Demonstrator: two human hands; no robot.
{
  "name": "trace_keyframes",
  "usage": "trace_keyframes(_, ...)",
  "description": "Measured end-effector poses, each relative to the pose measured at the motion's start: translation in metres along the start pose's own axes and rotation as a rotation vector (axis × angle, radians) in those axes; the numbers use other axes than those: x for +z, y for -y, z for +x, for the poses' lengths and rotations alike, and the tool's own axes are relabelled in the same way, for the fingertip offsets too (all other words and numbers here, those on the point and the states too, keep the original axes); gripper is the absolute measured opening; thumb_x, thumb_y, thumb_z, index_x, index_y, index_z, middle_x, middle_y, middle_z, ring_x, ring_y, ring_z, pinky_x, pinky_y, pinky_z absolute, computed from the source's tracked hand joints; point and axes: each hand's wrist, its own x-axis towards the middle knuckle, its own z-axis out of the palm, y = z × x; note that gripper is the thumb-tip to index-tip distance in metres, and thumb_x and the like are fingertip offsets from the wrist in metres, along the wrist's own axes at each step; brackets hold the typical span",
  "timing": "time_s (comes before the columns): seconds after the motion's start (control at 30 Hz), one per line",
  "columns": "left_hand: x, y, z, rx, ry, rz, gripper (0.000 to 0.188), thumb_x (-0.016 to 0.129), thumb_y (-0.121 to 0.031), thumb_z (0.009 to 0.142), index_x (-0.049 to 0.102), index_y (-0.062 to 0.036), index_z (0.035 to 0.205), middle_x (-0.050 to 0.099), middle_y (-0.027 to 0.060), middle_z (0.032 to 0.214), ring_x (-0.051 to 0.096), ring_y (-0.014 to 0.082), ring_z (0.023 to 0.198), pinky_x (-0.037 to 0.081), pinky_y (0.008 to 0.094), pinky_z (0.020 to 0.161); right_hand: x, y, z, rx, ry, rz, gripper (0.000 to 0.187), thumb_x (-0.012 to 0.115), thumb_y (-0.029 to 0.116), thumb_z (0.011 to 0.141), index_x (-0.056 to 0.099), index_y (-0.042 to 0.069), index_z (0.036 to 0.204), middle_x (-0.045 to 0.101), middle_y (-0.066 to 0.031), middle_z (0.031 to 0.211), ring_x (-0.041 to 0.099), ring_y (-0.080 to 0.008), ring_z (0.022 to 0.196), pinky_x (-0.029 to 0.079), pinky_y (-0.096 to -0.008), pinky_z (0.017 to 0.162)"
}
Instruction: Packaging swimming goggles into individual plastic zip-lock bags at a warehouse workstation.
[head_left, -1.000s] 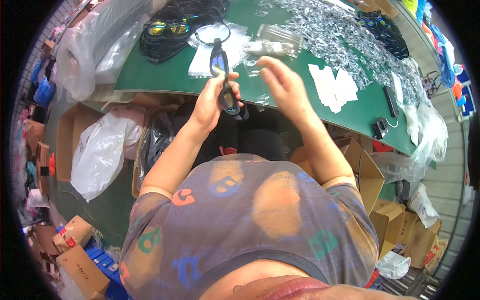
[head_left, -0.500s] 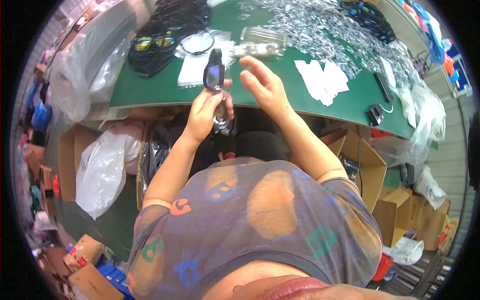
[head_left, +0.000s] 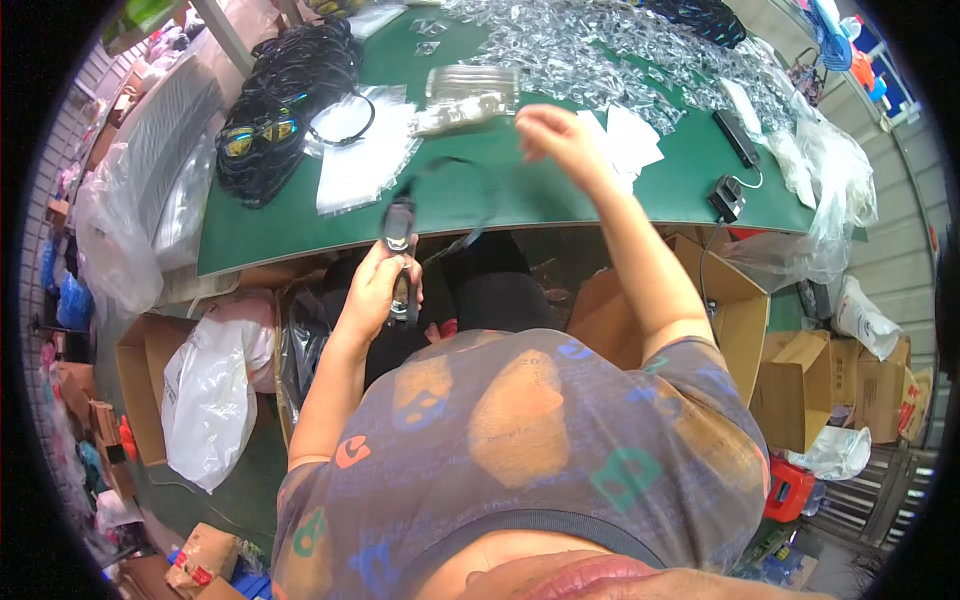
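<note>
My left hand (head_left: pixel 377 290) is closed around black goggles (head_left: pixel 399 228) with shiny lenses, at the table's near edge. From them a thin black strap (head_left: pixel 488 200) loops out over the green tabletop, smeared by motion. To the right, my right hand (head_left: pixel 560 140) is over the table beside white paper slips (head_left: pixel 628 140). Its fingers are curled in together; whether anything small is between them cannot be seen. A clear plastic pack (head_left: pixel 470 95) lies just beyond that hand.
A heap of black goggles (head_left: pixel 290 100) lies at the table's left, near white plastic sleeves (head_left: pixel 365 170). Many small clear pieces (head_left: pixel 580 50) cover the far side. At right are a black power adapter (head_left: pixel 727 198) and clear plastic bags (head_left: pixel 840 190). Cardboard boxes (head_left: pixel 735 320) stand below.
The goggles in my left hand have come lower and nearer to me, their strap swinging out to the right. My right hand has moved right to the paper slips, its fingers curling in.
</note>
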Motion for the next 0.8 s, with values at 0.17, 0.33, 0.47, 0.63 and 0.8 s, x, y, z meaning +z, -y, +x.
trace_keyframes(0.17,0.017,-0.012,0.007,-0.053,0.073,-0.35,0.035,0.045,-0.015,0.102,0.052,0.001,0.132,0.063,0.0104,0.087,0.063,0.021,0.073,0.053,0.0337,0.071,-0.051,-0.037,0.088,-0.161,-0.229,-1.14,0.027,0.064,0.033,0.093,0.076,0.011,0.103,0.069,-0.0113,0.106,0.069,-0.0338,0.101,0.054,-0.0489,0.088)
trace_keyframes(0.33,0.024,-0.025,0.004,-0.064,0.073,-0.344,0.035,0.045,-0.016,0.103,0.05,0.0,0.134,0.063,0.0098,0.089,0.065,0.0199,0.072,0.057,0.0345,0.064,-0.06,-0.065,0.12,-0.253,-0.245,-1.399,0.021,0.064,0.03,0.093,0.076,0.014,0.101,0.067,-0.0106,0.103,0.068,-0.0331,0.099,0.054,-0.0508,0.084)
trace_keyframes(0.47,0.013,-0.02,-0.002,-0.064,0.008,-0.299,0.037,0.045,-0.017,0.104,0.048,-0.0012,0.137,0.062,0.0095,0.09,0.065,0.0194,0.072,0.059,0.0349,0.063,-0.063,-0.054,0.108,-0.321,-0.309,-1.15,0.022,0.065,0.029,0.092,0.078,0.014,0.101,0.07,-0.0101,0.102,0.069,-0.0308,0.091,0.055,-0.0465,0.08)
trace_keyframes(0.63,0.016,-0.011,0.014,-0.041,-0.037,-0.314,0.038,0.046,-0.018,0.104,0.048,-0.002,0.138,0.062,0.0098,0.091,0.065,0.02,0.075,0.058,0.0359,0.065,0.004,0.037,-0.003,-0.127,-0.026,-0.043,0.027,0.073,0.022,0.093,0.072,0.002,0.111,0.066,-0.0007,0.086,0.063,-0.0159,0.081,0.051,-0.0294,0.075)
trace_keyframes(0.8,0.036,-0.001,0.032,-0.041,0.115,-0.322,0.033,0.048,-0.025,0.107,0.057,-0.0028,0.13,0.068,0.0105,0.104,0.069,0.0197,0.088,0.06,0.0377,0.073,0.083,0.073,-0.092,-0.979,0.322,-0.8,0.031,0.081,0.018,0.074,0.069,0.013,0.102,0.063,-0.0015,0.102,0.061,-0.0222,0.092,0.048,-0.0366,0.078)
